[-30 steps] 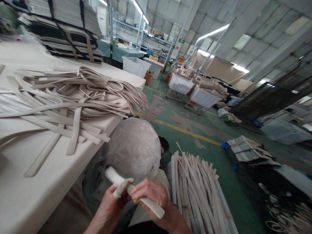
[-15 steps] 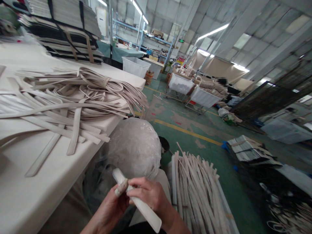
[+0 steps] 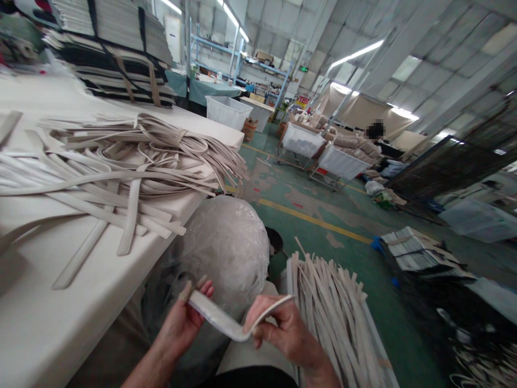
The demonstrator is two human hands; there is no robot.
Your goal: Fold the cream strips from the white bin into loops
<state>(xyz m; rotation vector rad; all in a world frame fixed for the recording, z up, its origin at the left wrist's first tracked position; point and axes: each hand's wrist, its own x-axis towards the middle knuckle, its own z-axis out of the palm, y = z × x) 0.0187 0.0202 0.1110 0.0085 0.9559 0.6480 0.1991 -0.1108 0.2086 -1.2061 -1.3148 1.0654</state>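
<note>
A short pale beige strap stretches between my two hands above my lap. My left hand holds its one end, fingers curled under it and a covered thumb alongside. The strap sags and bends just before my right hand, which pinches it. Its other end sticks up past the right fingers. In front of my hands stands a round bundle in clear plastic. Close by my right arm, a white bin is filled with many similar straps.
On my left, a white-topped table carries a loose heap of beige straps and a tall tied stack of sheets. White wheeled carts stand farther off on the green floor. Bound bundles lie at the right.
My hands have moved apart, the right one to the right. The strap, earlier straight and slanting down past the right hand, now spans both hands with a bend near the right fingers.
</note>
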